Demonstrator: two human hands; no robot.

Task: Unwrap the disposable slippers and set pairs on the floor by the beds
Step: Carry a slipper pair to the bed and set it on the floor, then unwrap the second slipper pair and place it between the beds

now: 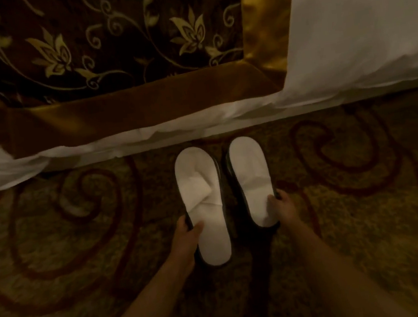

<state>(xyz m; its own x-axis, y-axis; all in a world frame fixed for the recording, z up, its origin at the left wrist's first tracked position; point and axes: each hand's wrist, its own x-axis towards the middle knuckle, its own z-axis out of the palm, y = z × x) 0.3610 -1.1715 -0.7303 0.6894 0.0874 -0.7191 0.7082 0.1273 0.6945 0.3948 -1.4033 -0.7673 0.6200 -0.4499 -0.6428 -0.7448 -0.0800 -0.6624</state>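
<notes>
Two white disposable slippers lie side by side on the carpet (pixel 83 251) just short of the bed, their rounded toes pointing at it and a narrow dark gap between them. Both are soft, matte cloth with a thin dark sole showing as a rim. The left slipper (pixel 203 206) has its upper pressed flat and creased on a diagonal, and its heel sits farther from the bed than that of the right slipper (pixel 252 179), whose toe nearly reaches the bed's edge.

The left hand (pixel 188 236) grips the left slipper's outer edge toward the heel, thumb on top and fingers curled under the rim. The right hand (pixel 284 209) pinches the right slipper's outer edge near the heel in the same way. Whether the soles rest fully on the pile cannot be told.

The carpet is short, mottled olive-brown with large dark red scrolls, and runs open on both sides of the pair along the bed. Along the bed's edge hangs a rumpled white sheet (pixel 173 128). Above it lies a dark brown bed runner (pixel 100 40) woven with pale gold flowers and bordered in shiny gold satin (pixel 119 111), with a smooth white duvet (pixel 356 24) beside it.
</notes>
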